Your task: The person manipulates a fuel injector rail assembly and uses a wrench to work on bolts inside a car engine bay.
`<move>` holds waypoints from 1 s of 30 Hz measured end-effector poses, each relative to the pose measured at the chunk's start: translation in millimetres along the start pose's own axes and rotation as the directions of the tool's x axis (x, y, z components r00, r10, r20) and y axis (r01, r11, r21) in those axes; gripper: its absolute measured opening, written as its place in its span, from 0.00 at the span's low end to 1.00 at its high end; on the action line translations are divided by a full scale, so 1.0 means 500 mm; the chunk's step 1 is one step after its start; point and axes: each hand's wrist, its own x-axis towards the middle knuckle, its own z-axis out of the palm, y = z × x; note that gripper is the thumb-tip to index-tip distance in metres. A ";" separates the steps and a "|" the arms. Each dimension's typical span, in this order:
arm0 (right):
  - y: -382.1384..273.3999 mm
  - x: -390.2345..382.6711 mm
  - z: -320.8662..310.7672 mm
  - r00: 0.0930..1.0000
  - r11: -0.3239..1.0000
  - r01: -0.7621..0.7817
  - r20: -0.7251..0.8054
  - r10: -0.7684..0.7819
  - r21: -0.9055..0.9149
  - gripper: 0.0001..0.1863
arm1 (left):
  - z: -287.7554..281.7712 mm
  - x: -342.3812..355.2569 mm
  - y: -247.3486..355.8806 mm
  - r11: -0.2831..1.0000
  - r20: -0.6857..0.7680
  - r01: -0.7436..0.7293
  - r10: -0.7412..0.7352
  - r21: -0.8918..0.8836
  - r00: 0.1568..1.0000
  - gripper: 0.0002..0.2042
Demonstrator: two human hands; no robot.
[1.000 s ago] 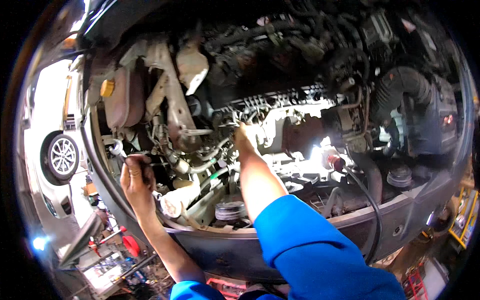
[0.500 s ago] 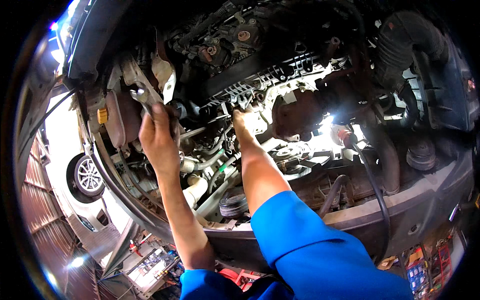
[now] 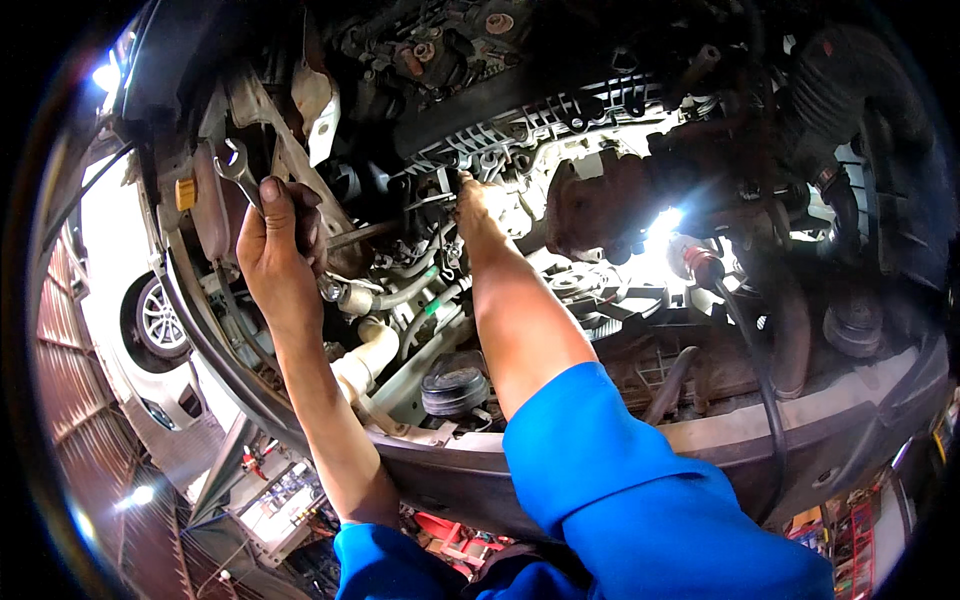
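My left hand (image 3: pixel 280 235) is closed round an open-ended wrench (image 3: pixel 236 165), its jaw pointing up beyond my thumb. That hand is raised over the left side of the engine bay, beside the pale coolant tank (image 3: pixel 211 215). My right hand (image 3: pixel 478 208) reaches deep into the bay, just below the ribbed black engine cover (image 3: pixel 560 120). Its fingers are drawn together by brightly lit metal parts, and what they grip is hidden. The rusty brown exhaust part (image 3: pixel 590 205) lies to the right of this hand.
A lit work lamp (image 3: pixel 697 260) hangs in the bay on a black cable (image 3: pixel 755 370). Nearer me are a pale pipe (image 3: pixel 368 350), a round black part (image 3: pixel 454 384) and the car's curved front edge (image 3: pixel 690 435). A white car (image 3: pixel 160 330) stands beyond on the left.
My left hand has moved left with the wrench, away from the metal bracket. The right hand stays at about the same engine spot. The view has shifted slightly.
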 end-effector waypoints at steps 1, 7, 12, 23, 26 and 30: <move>-0.006 -0.023 0.001 0.998 0.989 0.056 -0.049 -0.050 0.139 0.18 | -0.002 -0.003 0.000 1.000 -0.008 0.024 -0.024 0.012 1.000 0.21; -0.028 -0.082 0.004 0.986 0.980 0.073 -0.162 -0.043 0.186 0.15 | -0.026 0.005 -0.020 0.994 0.019 0.076 -0.078 0.079 0.997 0.18; -0.025 -0.085 0.001 0.975 0.977 0.109 -0.173 -0.141 -0.185 0.14 | -0.029 0.017 -0.033 0.992 0.035 0.113 -0.116 0.060 0.993 0.19; -0.022 -0.063 -0.018 0.986 0.957 0.123 -0.077 -0.148 -0.262 0.20 | -0.029 0.018 -0.043 0.985 0.012 0.165 -0.166 0.057 0.986 0.19; 0.001 -0.033 0.004 0.989 0.994 0.108 -0.099 -0.106 0.015 0.17 | -0.026 0.023 -0.048 0.990 0.013 0.096 -0.098 0.105 0.995 0.23; -0.038 -0.081 -0.008 0.979 0.987 0.095 -0.167 -0.116 -0.130 0.13 | -0.021 0.016 -0.040 0.989 0.000 0.119 -0.119 0.093 0.993 0.22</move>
